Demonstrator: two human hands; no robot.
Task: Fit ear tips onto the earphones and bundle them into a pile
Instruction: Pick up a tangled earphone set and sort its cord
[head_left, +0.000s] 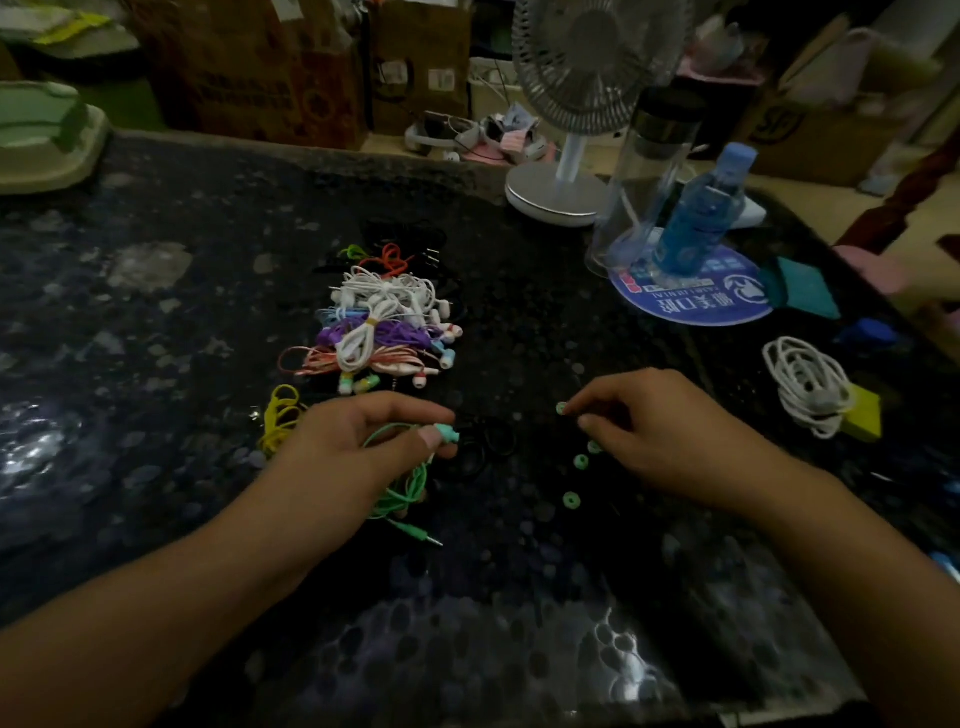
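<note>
My left hand (363, 441) pinches a mint-green earbud (447, 432) between thumb and fingers; its green cable (408, 493) loops under the hand and ends in a jack plug near the front. My right hand (660, 431) pinches a small green ear tip (561, 409) at its fingertips. Three more green ear tips (571, 500) lie loose on the dark table just below that hand. A pile of bundled earphones (382, 322) in white, purple, pink and orange lies beyond my left hand.
A yellow cable (280, 418) lies left of my left hand and black cables (488, 441) between the hands. A white coiled earphone (805, 384) on a yellow block sits at right. A fan base (550, 195), clear tumbler (644, 176) and blue bottle (701, 213) stand behind.
</note>
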